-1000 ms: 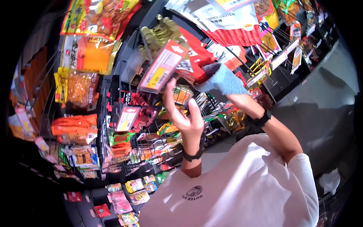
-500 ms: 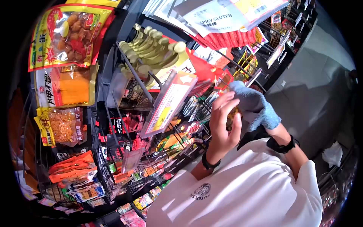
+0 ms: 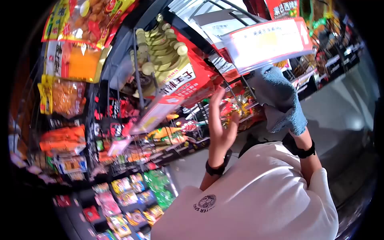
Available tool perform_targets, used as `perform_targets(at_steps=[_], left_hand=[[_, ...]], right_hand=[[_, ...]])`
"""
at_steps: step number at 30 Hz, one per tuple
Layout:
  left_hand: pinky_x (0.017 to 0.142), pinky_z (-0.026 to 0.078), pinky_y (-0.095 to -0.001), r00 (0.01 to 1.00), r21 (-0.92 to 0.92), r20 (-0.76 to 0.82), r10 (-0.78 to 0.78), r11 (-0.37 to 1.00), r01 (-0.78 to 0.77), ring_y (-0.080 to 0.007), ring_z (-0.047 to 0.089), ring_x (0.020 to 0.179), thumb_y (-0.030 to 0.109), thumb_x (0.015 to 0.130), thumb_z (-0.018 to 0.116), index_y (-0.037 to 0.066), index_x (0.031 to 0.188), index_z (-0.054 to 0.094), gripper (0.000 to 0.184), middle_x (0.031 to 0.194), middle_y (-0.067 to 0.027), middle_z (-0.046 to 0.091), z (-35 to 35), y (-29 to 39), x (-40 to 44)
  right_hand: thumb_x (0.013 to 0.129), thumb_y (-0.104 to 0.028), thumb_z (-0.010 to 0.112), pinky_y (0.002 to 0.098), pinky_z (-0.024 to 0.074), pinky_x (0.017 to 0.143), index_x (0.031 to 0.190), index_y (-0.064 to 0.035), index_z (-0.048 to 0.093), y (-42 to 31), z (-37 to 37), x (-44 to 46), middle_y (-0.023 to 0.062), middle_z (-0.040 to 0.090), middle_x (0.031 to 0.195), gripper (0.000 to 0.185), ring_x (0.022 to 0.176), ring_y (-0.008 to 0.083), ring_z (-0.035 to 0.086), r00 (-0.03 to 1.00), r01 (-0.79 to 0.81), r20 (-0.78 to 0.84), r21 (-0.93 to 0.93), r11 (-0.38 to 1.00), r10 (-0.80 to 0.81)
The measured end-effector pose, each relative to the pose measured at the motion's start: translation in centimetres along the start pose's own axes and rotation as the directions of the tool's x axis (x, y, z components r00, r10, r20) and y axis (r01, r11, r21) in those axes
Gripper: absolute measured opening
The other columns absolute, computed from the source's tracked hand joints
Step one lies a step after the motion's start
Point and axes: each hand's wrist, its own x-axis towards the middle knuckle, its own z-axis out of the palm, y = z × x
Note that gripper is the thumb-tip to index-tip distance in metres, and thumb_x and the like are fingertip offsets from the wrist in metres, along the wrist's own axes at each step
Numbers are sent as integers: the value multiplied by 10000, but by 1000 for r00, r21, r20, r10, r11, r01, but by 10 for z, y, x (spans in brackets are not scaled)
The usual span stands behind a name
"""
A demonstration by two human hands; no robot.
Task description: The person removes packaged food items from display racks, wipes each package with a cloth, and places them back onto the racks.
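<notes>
My left hand is empty, its thumb and fingers apart, in front of the hanging snack packets. A blue cloth covers my right hand and hides its fingers. The cloth's upper end is just under a white and red price tag, and I cannot tell whether they touch. Left of my left hand, red and yellow packets hang on a rack, with a second tag tilted beside them. Each wrist has a black band.
Orange packets and other bagged snacks hang on black wire racks at the left. Small packets lie on a low shelf at the bottom left. Grey floor shows at the right. White packets hang at the top.
The view has shifted. Against half a second ago, my hands are farther apart and the cloth is up by the white and red tag. My left hand remains open.
</notes>
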Motion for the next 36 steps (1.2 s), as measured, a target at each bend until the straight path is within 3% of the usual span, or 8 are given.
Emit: perform_targets(at_steps=[3,4,8,12,20,26,31,36], left_hand=[[1090,321,-430,972,-391,-219,-86,921,-7,-288,375,1354,351,964,541,13,1466,258,667,1469,-187,357,21,3,40],[1093,322,-425,960,-397,-268,-84,917,-30,-293,379,1350,355,977,521,6,1462,261,651,1461,-204,359,25,6,51],[1052,354,-364,840,-244,-448,-305,946,214,-231,444,1273,212,920,630,17,1413,356,596,1366,-137,464,58,7,74],[976,405,-378,776,-61,-595,-210,974,217,-259,545,1130,269,935,575,-67,1224,513,447,1206,-163,588,85,9,97],[979,410,-356,750,-213,-458,-478,877,430,-237,532,1157,320,890,637,-29,1256,530,518,1253,-134,578,96,-11,91],[987,409,-347,742,-241,-306,-597,802,546,-227,519,1182,338,856,688,-10,1288,531,576,1284,-127,569,97,-15,99],[1055,365,-360,829,-332,-338,-446,881,338,-213,455,1271,312,803,764,-1,1372,466,715,1355,-129,518,153,-8,96],[1049,368,-358,920,-436,-253,-299,884,168,-194,476,1246,271,882,680,-2,1371,447,606,1337,-122,538,162,24,91]], right_hand=[[787,109,622,336,362,1067,1367,4,473,-10,-46,20,90,539,1342,608,1216,183,504,969,50,245,-316,947,30],[761,64,650,340,363,1062,1344,3,492,-20,-59,23,109,535,1337,608,1217,212,504,946,72,320,-343,937,45],[684,-70,733,350,365,1041,1278,2,548,-66,-103,20,164,527,1317,626,1216,295,506,849,-8,492,-352,936,192],[687,-67,724,350,372,1028,1282,4,541,-84,-157,17,160,530,1305,626,1199,290,511,843,-100,451,-404,909,293],[693,-61,708,350,387,1000,1288,8,526,-110,-280,-33,153,536,1282,626,1165,280,521,878,-369,135,-416,831,458],[697,-57,695,351,397,980,1293,10,515,-121,-310,-64,147,540,1264,626,1140,273,529,879,-428,34,-388,817,476],[700,-53,684,351,406,963,1297,13,506,-102,-263,14,143,544,1249,626,1119,267,535,922,-275,166,-357,893,351],[704,-49,674,352,415,946,1301,15,497,-88,-240,30,138,548,1235,626,1097,260,541,920,-212,251,-331,919,302]])
